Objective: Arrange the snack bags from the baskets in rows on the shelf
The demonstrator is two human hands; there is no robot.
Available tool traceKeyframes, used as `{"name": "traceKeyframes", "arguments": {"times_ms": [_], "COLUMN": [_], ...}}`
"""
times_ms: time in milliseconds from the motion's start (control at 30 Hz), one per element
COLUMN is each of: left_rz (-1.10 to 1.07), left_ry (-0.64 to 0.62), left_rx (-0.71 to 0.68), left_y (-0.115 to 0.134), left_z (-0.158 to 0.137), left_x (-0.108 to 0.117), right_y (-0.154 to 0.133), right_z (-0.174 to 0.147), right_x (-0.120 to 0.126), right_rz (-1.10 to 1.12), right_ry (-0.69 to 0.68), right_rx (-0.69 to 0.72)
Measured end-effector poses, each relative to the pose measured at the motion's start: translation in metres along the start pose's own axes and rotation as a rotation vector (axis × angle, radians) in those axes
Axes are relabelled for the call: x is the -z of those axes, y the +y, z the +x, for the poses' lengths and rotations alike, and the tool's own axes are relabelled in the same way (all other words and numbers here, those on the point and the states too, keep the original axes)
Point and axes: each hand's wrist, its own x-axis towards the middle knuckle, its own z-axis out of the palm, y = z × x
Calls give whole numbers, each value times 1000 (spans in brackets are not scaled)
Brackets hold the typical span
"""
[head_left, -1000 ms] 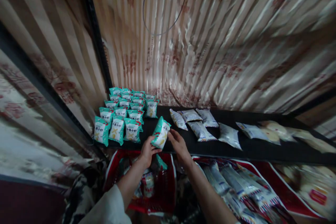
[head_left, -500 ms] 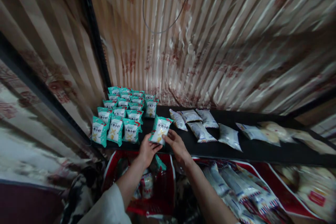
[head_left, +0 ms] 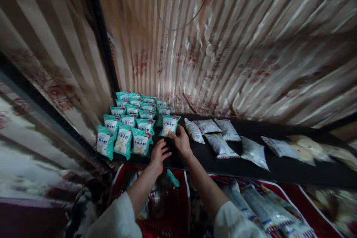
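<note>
Packet [head_left: 169,125], held — one; hands [head_left: 182,142] — two

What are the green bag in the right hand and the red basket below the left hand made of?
Green bag: probably thin, slightly shiny plastic film; it's puffy with crinkled ends. Red basket: likely hard, fairly smooth plastic; its pale rim looks stiff.

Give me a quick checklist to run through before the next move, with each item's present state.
1. Right hand has a grip on the teal-and-white bag: ok, thumb against its printed front.
2. Left hand off that bag: ok, fingers spread, nothing seen in it.
3. Bag upright, print facing the camera: ok.
4. Bag's bottom edge resting on the black shelf: cannot tell.
5. Silvery packs on the right standing upright: not ok, they lie flat.
</note>
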Motion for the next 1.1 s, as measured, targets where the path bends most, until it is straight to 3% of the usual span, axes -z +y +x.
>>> {"name": "traceKeyframes", "arguments": {"times_ms": [333, 667, 1100], "left_rz": [60, 121, 173], "left_ry": [-16, -36, -55], "left_rx": [-48, -160, -270], "left_y": [10, -1, -2], "left_z": [23, 36, 39], "left_x": [-3, 4, 7], "right_y": [2, 7, 2], "right_z": [17, 20, 14], "right_x": [-23, -24, -30], "right_rz": [-145, -120, -107], "right_ry": [-65, -154, -132], "right_rx": [-50, -53, -61]}}
